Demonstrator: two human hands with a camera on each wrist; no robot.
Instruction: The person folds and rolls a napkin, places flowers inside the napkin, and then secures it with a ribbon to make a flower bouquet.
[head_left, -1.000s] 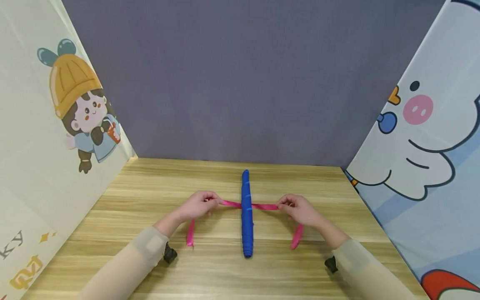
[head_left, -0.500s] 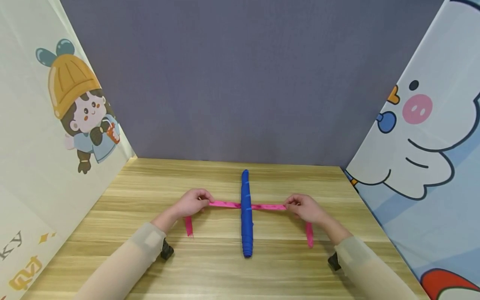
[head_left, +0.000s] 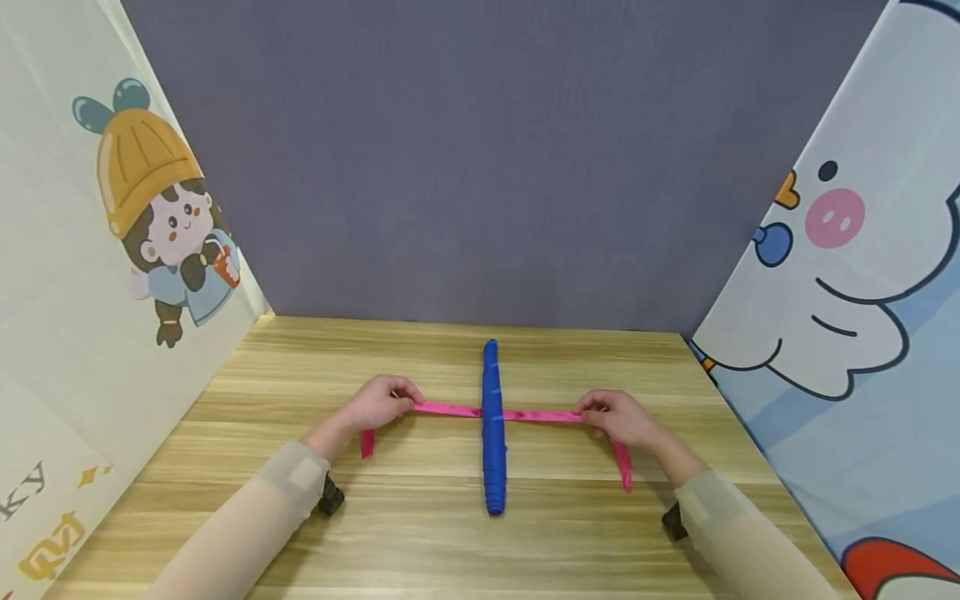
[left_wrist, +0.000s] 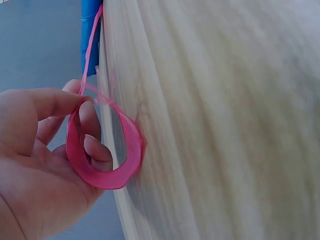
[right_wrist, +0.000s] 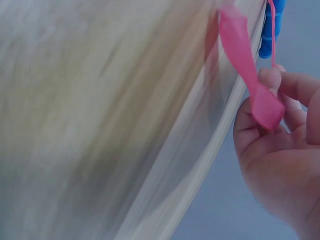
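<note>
A long blue rolled bundle (head_left: 492,467), its wrap spiralling round it, lies lengthwise in the middle of the table. A pink ribbon (head_left: 540,415) runs crosswise and disappears beneath the bundle. My left hand (head_left: 382,402) pinches the ribbon on the left between thumb and fingers; in the left wrist view the ribbon's tail (left_wrist: 132,145) loops down from the pinch. On the right, my right hand (head_left: 618,417) pinches the other side, and its tail (right_wrist: 240,47) hangs loose from the fingers. Between the hands, both stretches look straight.
The wooden table (head_left: 420,550) ends at a grey backdrop (head_left: 480,167). A white cartoon panel (head_left: 60,292) stands along the left and a blue-and-white one (head_left: 885,333) along the right. Dark wrist devices (head_left: 331,496) sit under both sleeves.
Both hands have slid outward, away from the bundle, so longer stretches of ribbon show on each side and have flattened from twisted. The left tail has shortened. The bundle has stayed put.
</note>
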